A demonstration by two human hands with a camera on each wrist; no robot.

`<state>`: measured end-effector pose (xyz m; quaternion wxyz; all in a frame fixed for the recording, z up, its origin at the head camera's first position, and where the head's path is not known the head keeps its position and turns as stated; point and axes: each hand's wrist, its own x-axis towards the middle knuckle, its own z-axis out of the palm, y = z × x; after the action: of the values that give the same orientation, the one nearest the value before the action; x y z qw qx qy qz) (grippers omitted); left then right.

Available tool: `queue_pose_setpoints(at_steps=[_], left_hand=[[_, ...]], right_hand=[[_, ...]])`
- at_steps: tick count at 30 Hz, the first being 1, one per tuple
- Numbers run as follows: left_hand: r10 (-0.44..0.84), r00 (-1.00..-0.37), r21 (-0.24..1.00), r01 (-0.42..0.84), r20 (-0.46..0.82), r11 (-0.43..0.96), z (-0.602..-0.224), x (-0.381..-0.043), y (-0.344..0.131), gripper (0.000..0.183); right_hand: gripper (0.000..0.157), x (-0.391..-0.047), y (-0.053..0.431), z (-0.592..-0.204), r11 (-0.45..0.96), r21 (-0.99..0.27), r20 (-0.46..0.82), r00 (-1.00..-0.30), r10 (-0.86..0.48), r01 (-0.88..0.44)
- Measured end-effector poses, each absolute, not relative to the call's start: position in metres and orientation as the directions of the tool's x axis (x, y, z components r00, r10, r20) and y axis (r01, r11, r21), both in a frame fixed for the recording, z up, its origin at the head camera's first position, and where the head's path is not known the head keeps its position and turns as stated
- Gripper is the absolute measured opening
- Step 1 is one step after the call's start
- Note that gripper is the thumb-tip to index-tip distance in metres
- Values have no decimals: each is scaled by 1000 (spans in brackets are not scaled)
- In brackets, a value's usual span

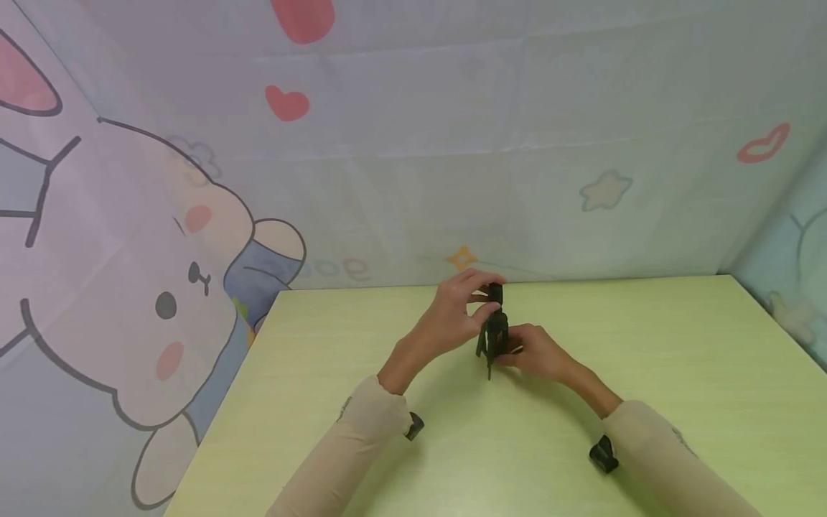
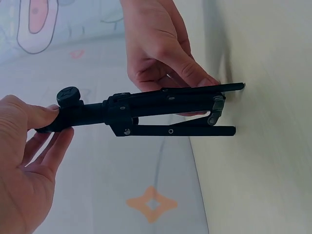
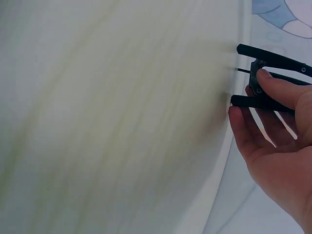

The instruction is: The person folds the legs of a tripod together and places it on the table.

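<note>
A small black tripod (image 1: 494, 332) stands roughly upright above the far part of the table, its legs partly folded and pointing down. My left hand (image 1: 455, 310) pinches its top end between thumb and fingers, beside a round knob (image 2: 68, 96) seen in the left wrist view. Lower down, my right hand (image 1: 538, 352) grips the leg area from the right. In the right wrist view its thumb presses the hinged brace (image 3: 256, 78) between the legs, and the fingers curl under the lower leg (image 3: 261, 103).
The pale yellow-green table (image 1: 310, 402) reaches back to a cloth backdrop (image 1: 413, 179) printed with hearts, a star and a cartoon rabbit. Black wrist-worn devices show under both sleeves (image 1: 352, 445).
</note>
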<state>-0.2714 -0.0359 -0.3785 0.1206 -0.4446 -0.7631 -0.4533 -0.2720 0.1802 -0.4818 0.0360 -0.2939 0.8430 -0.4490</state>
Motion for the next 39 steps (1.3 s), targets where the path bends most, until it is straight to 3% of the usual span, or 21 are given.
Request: queue_pose_setpoints(at_steps=[9,21,33,39], left_hand=[[573,-594,580,780,565,237,-377,-271,-42,37],[525,-575,581,795,627,177,-377,-271,-57,35],[440,-639,668,736,631,110,-385,-272,-89,28],[438,-668,669,721,602,181,-396,-272,-101,24]], right_hand=[[15,-276,174,-485,413,-777,204,-810,-549,-475],[13,-278,189,-477,384,-769,229,-782,-580,-511],[26,-268,217,-457,471,-781,200,-878,-435,-411],[26,-268,223,-453,506,-765,217,-899,-380,-398]])
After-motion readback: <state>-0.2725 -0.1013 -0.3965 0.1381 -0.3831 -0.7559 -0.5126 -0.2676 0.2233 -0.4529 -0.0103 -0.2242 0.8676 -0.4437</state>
